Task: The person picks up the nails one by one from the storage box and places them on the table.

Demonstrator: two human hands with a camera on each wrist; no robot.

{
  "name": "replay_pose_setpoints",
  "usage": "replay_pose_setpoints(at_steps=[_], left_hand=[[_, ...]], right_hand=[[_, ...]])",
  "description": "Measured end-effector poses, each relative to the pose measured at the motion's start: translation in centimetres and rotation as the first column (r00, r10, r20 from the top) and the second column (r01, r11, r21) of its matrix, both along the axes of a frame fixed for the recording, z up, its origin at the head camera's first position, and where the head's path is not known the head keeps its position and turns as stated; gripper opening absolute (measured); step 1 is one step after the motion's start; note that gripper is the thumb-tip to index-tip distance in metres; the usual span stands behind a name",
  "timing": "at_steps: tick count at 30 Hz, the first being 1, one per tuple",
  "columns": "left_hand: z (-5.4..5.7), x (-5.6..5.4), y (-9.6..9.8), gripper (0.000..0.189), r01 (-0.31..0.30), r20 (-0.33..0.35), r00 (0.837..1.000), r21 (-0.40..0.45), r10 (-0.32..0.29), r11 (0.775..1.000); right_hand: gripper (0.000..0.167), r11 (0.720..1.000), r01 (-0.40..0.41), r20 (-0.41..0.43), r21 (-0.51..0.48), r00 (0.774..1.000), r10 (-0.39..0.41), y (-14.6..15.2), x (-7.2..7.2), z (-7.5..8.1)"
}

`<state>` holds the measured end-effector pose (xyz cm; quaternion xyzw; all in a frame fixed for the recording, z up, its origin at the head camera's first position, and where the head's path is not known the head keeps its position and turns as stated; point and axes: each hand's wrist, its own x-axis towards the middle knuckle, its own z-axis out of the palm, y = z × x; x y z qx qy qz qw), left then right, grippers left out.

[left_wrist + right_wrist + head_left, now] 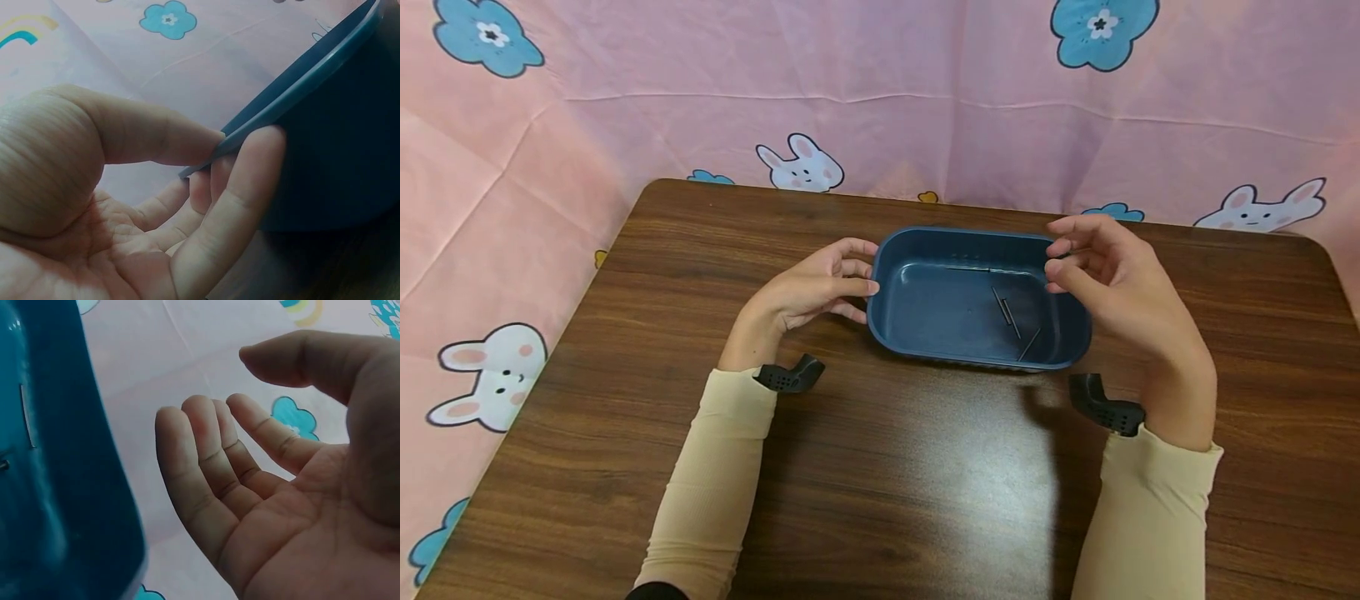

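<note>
A dark blue rectangular plastic basin (955, 310) with rounded corners sits on the table. Inside it, mostly toward the right end, lie several thin, dark, nail-like metal pieces (1006, 312); their exact kind is too small to tell. My left hand (814, 286) pinches the rim at the basin's left end. In the left wrist view the thumb (181, 139) is over the rim, with fingers against the outer wall. By the right end hovers my right hand (1112, 271), fingers loosely bent and holding nothing. The right wrist view shows a gap between that hand and the basin wall (106, 487).
The brown wood-grain table (880, 483) carries the basin, with a bright reflection in front of it. Behind and to the left hangs a pink cloth (880, 58) printed with rabbits and blue flowers. Black camera mounts (790, 375) sit at both wrists.
</note>
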<state>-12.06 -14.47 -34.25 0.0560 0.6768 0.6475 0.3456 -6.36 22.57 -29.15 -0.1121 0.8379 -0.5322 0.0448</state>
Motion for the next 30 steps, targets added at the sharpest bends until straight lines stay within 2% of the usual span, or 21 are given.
replay_pose_setpoints(at_steps=[8,13,17,24,30], left_hand=[[0.0,0.0,0.0,0.063,0.005,-0.007,1.0,0.002,-0.005,1.0],[-0.1,-0.1,0.0,0.064,0.006,-0.006,1.0,0.001,-0.006,1.0],[-0.2,-0.1,0.0,0.063,0.007,-0.006,1.0,0.007,-0.006,1.0],[-0.1,-0.1,-0.1,0.063,0.009,-0.007,1.0,0.004,-0.009,1.0],[-0.1,0.0,-0.1,0.063,0.004,-0.009,1.0,0.0,-0.004,1.0]], right_hand=[[0.041,0.997,-0.015,-0.016,0.081,1.0,0.017,-1.2,-0.5,-0.9],[0.039,0.999,0.003,-0.018,0.054,1.0,-0.002,-1.8,-0.7,-1.3],[0.038,0.997,0.008,-0.023,0.071,1.0,-0.006,-2.1,-0.7,-1.4],[0.04,0.987,0.02,0.01,0.161,1.0,-0.022,-2.7,-1.0,-1.8],[0.04,0.98,0.017,0.032,0.198,0.999,-0.023,-3.3,-1.4,-2.2]])
